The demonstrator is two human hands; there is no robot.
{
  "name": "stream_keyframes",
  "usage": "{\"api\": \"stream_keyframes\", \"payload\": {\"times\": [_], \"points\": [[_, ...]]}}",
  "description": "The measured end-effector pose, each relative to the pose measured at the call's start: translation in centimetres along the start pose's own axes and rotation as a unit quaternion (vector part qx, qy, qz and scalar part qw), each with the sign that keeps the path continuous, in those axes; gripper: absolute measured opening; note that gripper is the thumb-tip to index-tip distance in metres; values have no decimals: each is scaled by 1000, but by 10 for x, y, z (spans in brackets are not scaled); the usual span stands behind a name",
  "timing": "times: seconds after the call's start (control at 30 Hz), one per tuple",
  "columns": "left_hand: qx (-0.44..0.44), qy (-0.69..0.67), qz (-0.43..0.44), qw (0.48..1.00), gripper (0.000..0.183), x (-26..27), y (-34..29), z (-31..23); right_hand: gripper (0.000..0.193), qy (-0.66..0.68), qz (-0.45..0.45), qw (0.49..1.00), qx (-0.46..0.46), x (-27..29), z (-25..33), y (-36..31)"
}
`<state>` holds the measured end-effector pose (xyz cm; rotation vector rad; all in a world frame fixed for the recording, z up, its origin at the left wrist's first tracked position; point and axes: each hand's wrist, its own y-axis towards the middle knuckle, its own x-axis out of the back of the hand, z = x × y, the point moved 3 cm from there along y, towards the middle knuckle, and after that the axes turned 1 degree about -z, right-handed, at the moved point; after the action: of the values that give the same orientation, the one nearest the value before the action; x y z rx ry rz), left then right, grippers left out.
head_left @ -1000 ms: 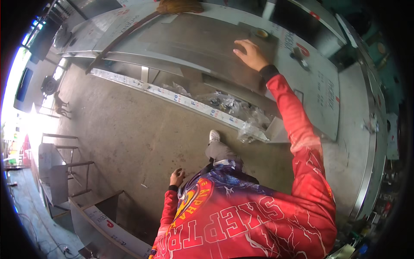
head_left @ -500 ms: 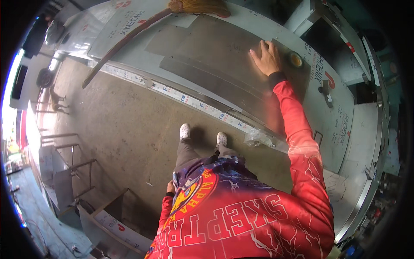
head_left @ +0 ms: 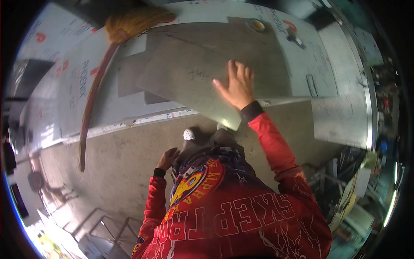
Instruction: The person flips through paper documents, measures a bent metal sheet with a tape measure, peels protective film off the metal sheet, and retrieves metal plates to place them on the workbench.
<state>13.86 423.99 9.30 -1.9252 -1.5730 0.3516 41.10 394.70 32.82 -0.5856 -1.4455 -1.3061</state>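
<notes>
My right hand point(head_left: 239, 86) rests on a thin grey metal sheet point(head_left: 181, 73), its thumb and fingers spread. Marks are drawn on that sheet, and its near corner juts past the bench edge toward me. Beneath it lies a larger darker metal sheet point(head_left: 271, 58). Down by my left hip hangs my left hand point(head_left: 167, 159), fingers loosely apart and holding nothing that I can see.
A broom point(head_left: 92, 97) with a wooden handle lies across the left of the film-covered bench point(head_left: 159, 114). A small round object point(head_left: 256, 25) and a dark tool point(head_left: 295, 41) sit at the far right. Metal frames point(head_left: 103, 224) stand at lower left.
The marked sheet has slid and turned, so a corner overhangs the near edge. My right hand has come closer to me; my left hand has lifted more into sight. My view has swung right.
</notes>
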Motion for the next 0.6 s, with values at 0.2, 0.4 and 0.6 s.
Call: {"api": "stream_keyframes", "payload": {"times": [0.2, 0.4, 0.6], "points": [[-92, -369, 321, 867, 70, -53, -12, -174, 79, 15, 19, 997, -68, 22, 40, -42], [-264, 8, 29, 964, 35, -50, -19, -211, 46, 205, 55, 974, -75, 38, -22, -46], [-53, -317, -196, 926, 36, 28, -57, -191, 51, 36, -59, 978, -197, 66, -155, -84]]}}
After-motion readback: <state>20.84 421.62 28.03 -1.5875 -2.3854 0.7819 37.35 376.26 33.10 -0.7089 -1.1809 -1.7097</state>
